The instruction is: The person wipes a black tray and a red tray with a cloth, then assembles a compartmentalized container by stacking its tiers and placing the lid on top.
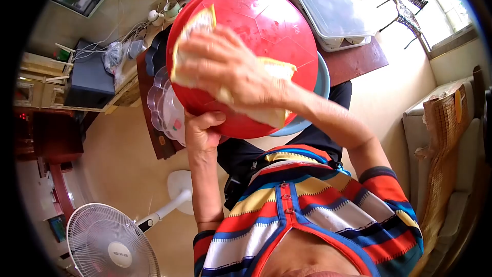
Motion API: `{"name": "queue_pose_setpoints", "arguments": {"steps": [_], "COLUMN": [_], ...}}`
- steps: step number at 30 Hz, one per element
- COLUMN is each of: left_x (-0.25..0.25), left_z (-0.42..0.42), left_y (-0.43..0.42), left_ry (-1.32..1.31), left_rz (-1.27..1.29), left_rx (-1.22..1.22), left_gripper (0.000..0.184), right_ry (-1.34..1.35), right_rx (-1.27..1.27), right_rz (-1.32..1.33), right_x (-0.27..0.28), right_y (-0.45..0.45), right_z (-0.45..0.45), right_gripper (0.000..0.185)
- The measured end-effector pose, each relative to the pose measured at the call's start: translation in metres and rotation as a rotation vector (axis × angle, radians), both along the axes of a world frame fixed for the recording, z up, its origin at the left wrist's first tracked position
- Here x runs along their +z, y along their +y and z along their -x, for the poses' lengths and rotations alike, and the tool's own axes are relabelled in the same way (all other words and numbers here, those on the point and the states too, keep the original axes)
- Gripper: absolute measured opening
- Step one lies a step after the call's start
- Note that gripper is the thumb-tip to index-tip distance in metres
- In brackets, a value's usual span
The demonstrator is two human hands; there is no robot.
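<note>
A round red plastic piece (277,25), like a lid or a shallow basin, is tilted up in front of me. Faint lines form a ball-like pattern on its face, and a second red edge shows behind it at the upper left. My left hand (204,128) grips its lower rim, thumb on the front and fingers hidden behind. Across its face lies a white cloth with yellow edges (279,67). My right hand (225,64), blurred by motion, presses that cloth against the red surface with its fingers over it. A blue-grey basin (323,79) shows partly behind the red piece.
On the dark red table (361,61) stands a lidded plastic box (333,7). Clear scalloped trays (163,105) lie at the table's left. A white fan (120,251) stands at lower left, a sofa (451,138) at right, and a woven chair (407,13) at upper right.
</note>
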State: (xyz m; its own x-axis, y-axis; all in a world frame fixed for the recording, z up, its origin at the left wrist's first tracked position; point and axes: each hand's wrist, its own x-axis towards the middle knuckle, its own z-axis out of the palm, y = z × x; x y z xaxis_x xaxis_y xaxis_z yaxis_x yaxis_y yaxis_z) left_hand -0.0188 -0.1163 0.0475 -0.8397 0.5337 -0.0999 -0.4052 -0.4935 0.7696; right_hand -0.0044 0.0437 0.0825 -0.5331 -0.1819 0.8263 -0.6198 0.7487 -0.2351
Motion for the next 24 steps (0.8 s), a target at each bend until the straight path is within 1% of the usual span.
{"name": "queue_pose_setpoints", "arguments": {"steps": [2,4,6,8,10,11,12,14,16,17,18,20,21,22,24], "left_x": [0.014,0.019,0.027,0.029,0.034,0.035,0.034,0.03,0.036,0.035,0.04,0.053,0.054,0.055,0.057], "left_z": [-0.007,-0.011,-0.015,-0.015,-0.015,-0.013,-0.011,-0.006,-0.006,-0.004,-0.005,-0.008,-0.005,-0.006,-0.011], "left_y": [0.002,-0.003,-0.007,-0.01,-0.009,-0.011,-0.013,-0.018,-0.021,-0.019,-0.016,-0.007,-0.005,0.0,0.014], "left_ry": [0.017,0.006,0.0,0.068,0.062,0.091,0.119,0.114,0.145,0.275,0.27,0.475,0.589,0.585,0.875], "left_rz": [0.006,0.041,0.09,0.132,0.118,0.125,0.134,0.142,0.18,0.121,0.124,0.21,0.315,0.317,0.574], "left_rx": [0.038,0.011,0.025,0.003,0.016,0.022,0.023,0.016,0.1,0.135,0.133,0.15,0.144,0.147,0.061], "left_gripper": [0.076,0.079,0.08,0.08,0.08,0.08,0.08,0.08,0.08,0.075,0.075,0.069,0.054,0.054,0.035], "right_ry": [0.018,0.053,-0.004,-0.104,-0.184,-0.277,-0.264,-0.387,-0.352,-0.342,-0.429,-0.459,-0.561,-0.565,-0.762], "right_rx": [-0.183,-0.332,-0.449,-0.514,-0.62,-0.628,-0.677,-0.786,-0.817,-0.766,-0.737,-0.645,-0.643,-0.64,-0.777], "right_rz": [-0.116,0.129,0.254,0.414,0.522,0.591,0.571,0.577,0.489,0.437,0.456,0.192,0.219,0.218,0.135], "right_x": [0.008,0.005,-0.003,-0.006,-0.019,-0.028,-0.033,-0.031,-0.038,-0.038,-0.032,-0.052,-0.055,-0.058,-0.063], "right_y": [0.02,0.045,0.078,0.093,0.112,0.124,0.132,0.143,0.165,0.172,0.174,0.202,0.204,0.206,0.207], "right_z": [0.014,0.031,0.038,0.02,0.006,-0.001,-0.011,-0.034,-0.051,-0.066,-0.078,-0.096,-0.104,-0.11,-0.117], "right_gripper": [0.037,0.034,0.03,0.03,0.033,0.035,0.034,0.034,0.032,0.029,0.027,0.023,0.022,0.022,0.022]}}
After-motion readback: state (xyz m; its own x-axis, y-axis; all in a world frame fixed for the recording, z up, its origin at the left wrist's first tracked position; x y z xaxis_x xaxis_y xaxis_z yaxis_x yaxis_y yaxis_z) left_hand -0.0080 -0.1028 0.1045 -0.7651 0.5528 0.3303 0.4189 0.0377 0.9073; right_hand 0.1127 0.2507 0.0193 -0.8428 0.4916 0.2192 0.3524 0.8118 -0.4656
